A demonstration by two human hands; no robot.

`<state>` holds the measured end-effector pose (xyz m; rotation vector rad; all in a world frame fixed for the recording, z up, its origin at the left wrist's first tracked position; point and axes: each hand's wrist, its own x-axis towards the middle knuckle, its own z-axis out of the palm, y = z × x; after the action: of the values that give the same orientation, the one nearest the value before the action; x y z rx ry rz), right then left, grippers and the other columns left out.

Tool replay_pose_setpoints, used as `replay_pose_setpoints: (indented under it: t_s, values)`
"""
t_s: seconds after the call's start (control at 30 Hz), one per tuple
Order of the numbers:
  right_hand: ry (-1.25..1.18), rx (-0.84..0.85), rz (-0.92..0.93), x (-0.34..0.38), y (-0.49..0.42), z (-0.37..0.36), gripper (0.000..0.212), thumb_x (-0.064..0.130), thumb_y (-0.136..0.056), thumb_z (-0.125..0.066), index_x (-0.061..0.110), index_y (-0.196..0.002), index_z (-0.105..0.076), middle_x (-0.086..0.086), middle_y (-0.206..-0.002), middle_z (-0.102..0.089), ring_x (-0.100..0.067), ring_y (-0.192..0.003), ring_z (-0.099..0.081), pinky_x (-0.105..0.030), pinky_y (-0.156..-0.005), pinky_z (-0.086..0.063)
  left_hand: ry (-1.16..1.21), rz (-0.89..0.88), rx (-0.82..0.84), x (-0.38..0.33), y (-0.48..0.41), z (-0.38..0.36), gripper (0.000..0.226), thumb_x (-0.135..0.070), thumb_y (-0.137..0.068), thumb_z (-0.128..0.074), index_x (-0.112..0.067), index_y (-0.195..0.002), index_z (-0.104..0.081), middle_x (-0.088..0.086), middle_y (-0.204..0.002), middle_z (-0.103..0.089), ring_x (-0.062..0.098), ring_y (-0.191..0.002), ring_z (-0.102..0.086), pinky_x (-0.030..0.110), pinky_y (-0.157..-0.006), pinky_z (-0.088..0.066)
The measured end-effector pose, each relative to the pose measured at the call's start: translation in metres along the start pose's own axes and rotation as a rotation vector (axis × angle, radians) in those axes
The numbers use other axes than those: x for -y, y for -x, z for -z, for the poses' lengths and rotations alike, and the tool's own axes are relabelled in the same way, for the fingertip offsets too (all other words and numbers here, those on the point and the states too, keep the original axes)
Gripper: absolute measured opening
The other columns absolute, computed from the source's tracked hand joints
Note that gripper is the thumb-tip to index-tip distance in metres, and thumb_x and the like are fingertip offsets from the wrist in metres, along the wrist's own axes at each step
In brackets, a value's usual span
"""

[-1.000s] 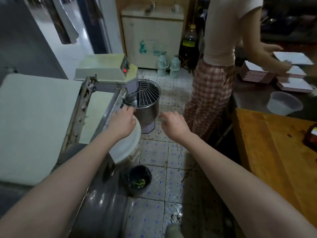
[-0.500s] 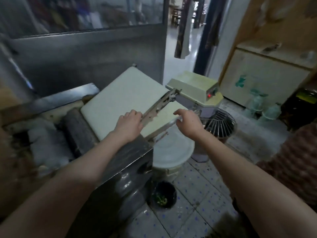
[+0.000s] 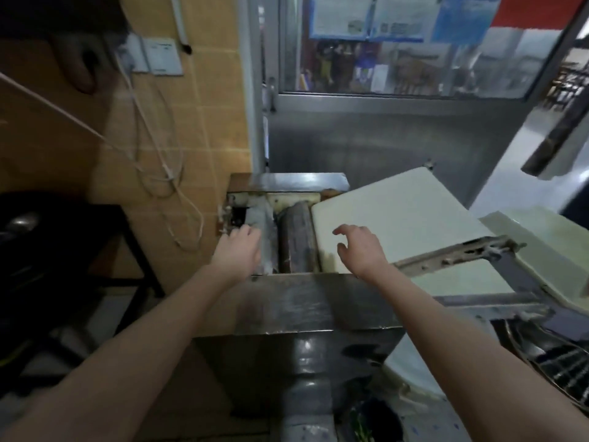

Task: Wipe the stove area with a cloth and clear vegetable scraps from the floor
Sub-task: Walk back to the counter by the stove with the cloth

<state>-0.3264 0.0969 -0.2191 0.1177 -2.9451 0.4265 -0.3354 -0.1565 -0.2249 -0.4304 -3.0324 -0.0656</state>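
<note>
Head camera looks down along my two bare forearms at a steel machine (image 3: 302, 307). My left hand (image 3: 237, 250) reaches to the machine's far left side, with its fingertips against a pale grey bundle (image 3: 263, 223) that looks like the cloth. I cannot tell whether the fingers pinch it or only touch it. Just right of that hand, between my two hands, lies a dark roller (image 3: 294, 237). My right hand (image 3: 363, 250) hangs released, fingers spread and loosely bent, holding nothing. It is over the near left corner of a white board (image 3: 408, 212) that stretches away to its right. Left of my left hand, white cables (image 3: 165, 161) dangle down a tan tiled wall (image 3: 207, 122). Below my right forearm, down on the floor (image 3: 430, 425), stands a dark bin (image 3: 387, 413) with green scraps (image 3: 363, 425) inside.
</note>
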Motion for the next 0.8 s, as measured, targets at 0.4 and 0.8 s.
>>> replay_pose_setpoints:
  t_s: [0.4, 0.8]
  values:
    - [-0.040, 0.139, 0.407, 0.236, -0.047, -0.073, 0.031, 0.013, -0.089, -0.050, 0.017, -0.119, -0.058, -0.009, -0.114, -0.062, -0.031, -0.110, -0.054, -0.044, -0.091, -0.047, -0.088, 0.364, -0.075, 0.194, 0.123, 0.016, 0.026, -0.027, -0.097, -0.040, -0.013, -0.117, -0.048, 0.009, -0.117, -0.053, 0.027, -0.106, -0.055, 0.039, -0.086, -0.046]
    - [-0.042, 0.258, 0.825, 0.412, -0.084, -0.144, 0.031, 0.014, -0.091, -0.047, 0.016, -0.121, -0.055, -0.009, -0.115, -0.061, -0.028, -0.108, -0.055, -0.037, -0.088, -0.046, -0.039, 0.820, 0.009, 0.320, 0.232, 0.020, 0.032, -0.027, -0.094, -0.045, -0.015, -0.124, -0.046, 0.010, -0.126, -0.048, 0.032, -0.117, -0.048, 0.044, -0.094, -0.040]
